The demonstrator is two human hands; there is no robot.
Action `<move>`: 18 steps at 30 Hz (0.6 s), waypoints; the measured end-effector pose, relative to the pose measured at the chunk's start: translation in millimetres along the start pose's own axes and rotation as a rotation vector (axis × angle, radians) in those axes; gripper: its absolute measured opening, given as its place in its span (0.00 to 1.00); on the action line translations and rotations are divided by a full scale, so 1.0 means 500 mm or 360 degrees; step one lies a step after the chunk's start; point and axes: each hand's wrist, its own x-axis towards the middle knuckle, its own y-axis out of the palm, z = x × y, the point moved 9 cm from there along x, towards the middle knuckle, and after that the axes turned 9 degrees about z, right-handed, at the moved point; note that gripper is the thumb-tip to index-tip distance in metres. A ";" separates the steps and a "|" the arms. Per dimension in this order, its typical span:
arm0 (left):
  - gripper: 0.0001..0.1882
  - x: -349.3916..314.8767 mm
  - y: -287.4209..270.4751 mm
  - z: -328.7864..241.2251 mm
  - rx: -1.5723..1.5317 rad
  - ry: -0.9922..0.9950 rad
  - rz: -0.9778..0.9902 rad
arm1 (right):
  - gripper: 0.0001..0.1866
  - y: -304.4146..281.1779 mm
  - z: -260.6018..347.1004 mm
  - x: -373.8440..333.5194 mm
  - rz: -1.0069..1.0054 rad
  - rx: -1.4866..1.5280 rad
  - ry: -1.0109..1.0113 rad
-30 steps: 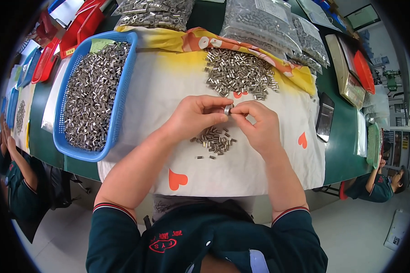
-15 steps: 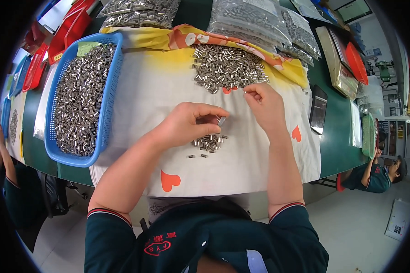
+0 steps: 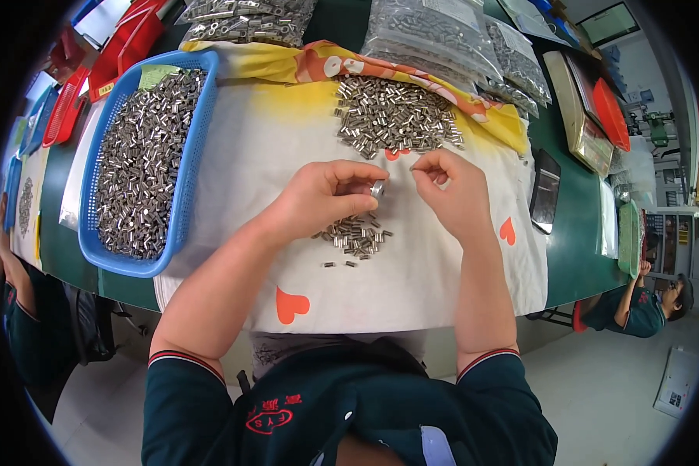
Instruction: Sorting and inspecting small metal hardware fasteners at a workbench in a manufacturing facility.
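Observation:
Thumb and fingers of my left hand (image 3: 318,194) are closed around a short, round, silvery metal piece (image 3: 377,189), its end facing right. My right hand (image 3: 457,193) is pinched just to the right of it, with a tiny metal sleeve at the fingertips, mostly covered. Below my left hand lies a small heap of metal sleeves (image 3: 357,235) on the white cloth (image 3: 388,299), with a couple lying apart in front. A larger pile of the same sleeves (image 3: 396,116) spreads beyond both hands.
At left stands a blue basket (image 3: 90,225) full of sleeves. Clear bags of metal parts (image 3: 431,39) line the back behind the folded yellow cloth edge (image 3: 276,66). A dark phone (image 3: 545,190) rests at right. Another person (image 3: 637,303) sits farther right.
My right hand has drawn back from the large pile toward my left hand, pinching a tiny piece. My left hand has shifted slightly, turning the round metal piece.

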 end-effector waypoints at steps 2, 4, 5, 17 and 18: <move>0.17 -0.001 -0.006 0.001 -0.0085 0.0017 -0.0028 | 0.03 0.022 0.023 -0.009 0.0150 0.0161 -0.0078; 0.17 0.000 -0.006 0.000 -0.0122 0.0034 -0.0012 | 0.04 0.044 0.036 -0.014 0.0287 0.0316 -0.0151; 0.17 0.000 -0.007 0.002 -0.0122 0.0033 -0.0013 | 0.04 0.050 0.042 -0.015 0.0295 0.0347 -0.0198; 0.17 -0.006 -0.016 0.001 0.0187 -0.0056 -0.0229 | 0.05 0.048 0.062 -0.022 0.0204 -0.0085 -0.0387; 0.17 -0.006 -0.013 0.001 0.0229 -0.0052 -0.0197 | 0.05 0.053 0.047 -0.019 0.0336 0.0101 -0.0267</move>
